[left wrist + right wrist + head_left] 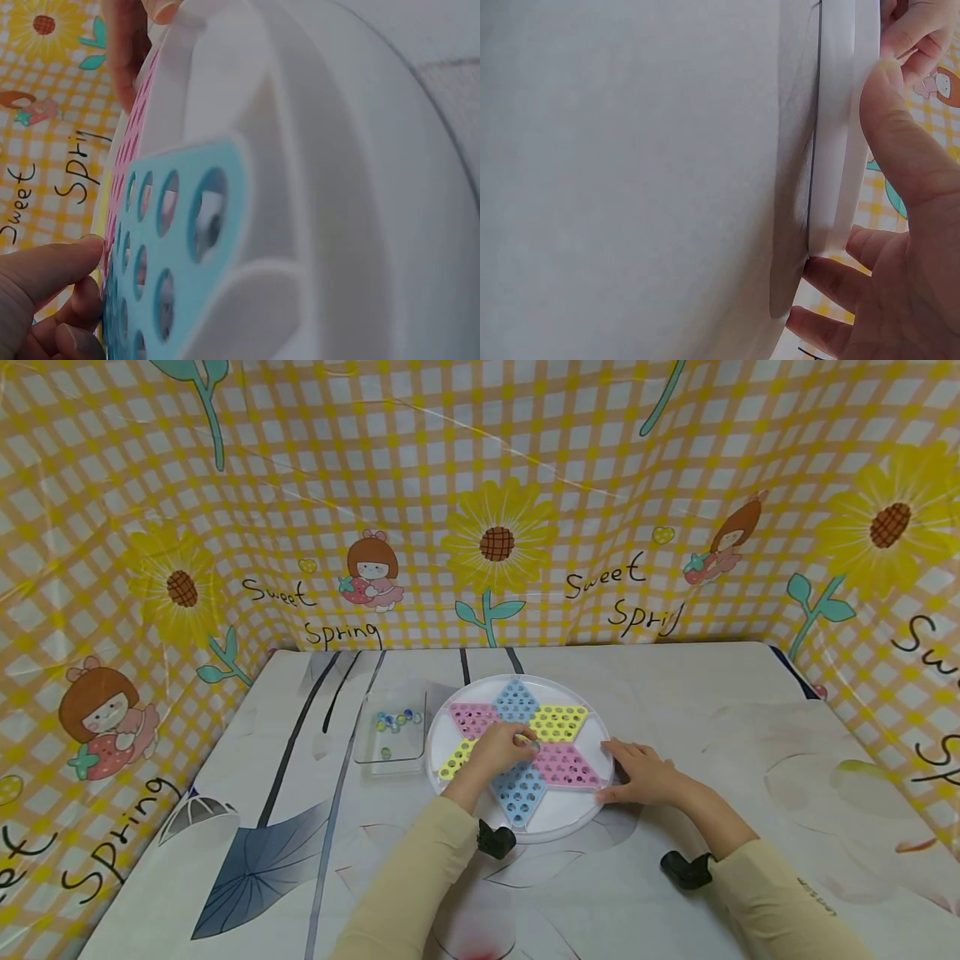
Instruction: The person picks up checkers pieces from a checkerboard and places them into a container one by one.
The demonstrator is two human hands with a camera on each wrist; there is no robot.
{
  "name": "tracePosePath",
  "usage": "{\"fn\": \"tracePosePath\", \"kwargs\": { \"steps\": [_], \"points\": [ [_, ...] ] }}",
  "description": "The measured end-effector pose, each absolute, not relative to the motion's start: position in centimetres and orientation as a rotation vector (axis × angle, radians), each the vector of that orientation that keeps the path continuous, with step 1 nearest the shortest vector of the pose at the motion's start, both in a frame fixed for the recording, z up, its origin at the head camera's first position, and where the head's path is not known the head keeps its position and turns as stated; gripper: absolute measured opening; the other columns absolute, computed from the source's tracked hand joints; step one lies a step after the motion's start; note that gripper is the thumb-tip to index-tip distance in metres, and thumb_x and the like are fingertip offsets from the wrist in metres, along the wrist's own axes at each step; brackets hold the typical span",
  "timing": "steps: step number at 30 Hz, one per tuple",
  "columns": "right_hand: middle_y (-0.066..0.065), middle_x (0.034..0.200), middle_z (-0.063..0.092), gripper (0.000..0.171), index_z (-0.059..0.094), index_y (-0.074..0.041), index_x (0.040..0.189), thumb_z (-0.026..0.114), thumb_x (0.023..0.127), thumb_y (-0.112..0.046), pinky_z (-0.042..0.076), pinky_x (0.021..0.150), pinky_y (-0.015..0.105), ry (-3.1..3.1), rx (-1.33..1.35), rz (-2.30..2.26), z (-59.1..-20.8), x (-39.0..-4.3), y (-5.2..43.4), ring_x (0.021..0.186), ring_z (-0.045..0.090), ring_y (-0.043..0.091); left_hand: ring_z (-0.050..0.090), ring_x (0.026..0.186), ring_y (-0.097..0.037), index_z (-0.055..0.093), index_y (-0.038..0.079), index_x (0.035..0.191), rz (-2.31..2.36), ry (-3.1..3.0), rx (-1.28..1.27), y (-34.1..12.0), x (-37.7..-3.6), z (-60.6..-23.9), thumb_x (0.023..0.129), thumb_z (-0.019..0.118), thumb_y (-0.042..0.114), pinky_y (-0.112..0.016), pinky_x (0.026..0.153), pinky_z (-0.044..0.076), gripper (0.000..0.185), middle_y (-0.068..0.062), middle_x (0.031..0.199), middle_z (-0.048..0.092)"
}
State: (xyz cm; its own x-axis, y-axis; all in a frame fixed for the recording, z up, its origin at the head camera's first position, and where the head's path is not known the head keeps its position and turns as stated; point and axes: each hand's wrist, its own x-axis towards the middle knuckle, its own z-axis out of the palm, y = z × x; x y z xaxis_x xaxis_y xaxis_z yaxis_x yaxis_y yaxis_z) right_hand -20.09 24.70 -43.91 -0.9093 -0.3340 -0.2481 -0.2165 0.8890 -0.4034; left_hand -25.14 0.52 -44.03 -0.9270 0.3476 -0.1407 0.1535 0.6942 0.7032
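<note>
A round white Chinese checkers board (465, 806) lies on the table, its star of holes in pink, yellow and blue. Over the middle of the star, my left hand (497, 750) pinches a small clear marble (536, 746) between thumb and fingertips, mostly covered by them. The left wrist view shows that thumb and the curled fingers low over the board's holes. On the board's right edge rests my right hand (647, 774), fingers spread. Its thumb (892, 112) touches the rim, and the other fingers lie along the side, as the right wrist view shows.
Left of the board stands a clear plastic box (405, 752) with several glass marbles (397, 721) in it. A patterned cloth covers the table (675, 685). Behind and on both sides hangs a yellow checked curtain (420, 460).
</note>
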Motion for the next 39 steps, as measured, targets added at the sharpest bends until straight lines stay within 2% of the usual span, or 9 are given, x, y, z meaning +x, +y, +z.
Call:
{"fn": "tracePosePath", "kwargs": {
  "steps": [19,29,39],
  "points": [
    [0.034,0.139,0.026,0.095,0.028,0.005,0.137,0.068,0.073,-0.052,0.016,0.085,0.078,2.747,-0.405,-0.547,-43.9,-20.0,24.6,0.122,0.022,0.055,0.049,0.069,-0.009,0.066,0.018,0.095,1.055,2.684,0.404,0.6,-25.0,-44.4,0.082,0.067,0.025,-0.021,0.059,0.035,0.015,0.004,0.08,0.059],
    [0.034,0.138,0.026,0.094,0.029,0.006,0.137,0.068,0.073,-0.052,0.017,0.084,0.078,2.749,-0.412,-0.534,-43.7,-19.9,24.5,0.121,0.022,0.056,0.045,0.063,-0.009,0.066,0.017,0.095,1.151,2.65,0.438,0.1,-24.8,-44.6,0.082,0.068,0.025,-0.021,0.055,0.034,0.015,0.004,0.071,0.052],
    [0.034,0.139,0.025,0.095,0.028,0.005,0.138,0.068,0.073,-0.053,0.015,0.084,0.078,2.742,-0.402,-0.543,-43.8,-20.0,24.5,0.122,0.021,0.055,0.043,0.058,-0.008,0.066,0.015,0.099,1.253,2.615,0.46,-0.6,-24.6,-43.7,0.082,0.068,0.022,-0.02,0.051,0.035,0.018,0.003,0.067,0.052]
  ]
}}
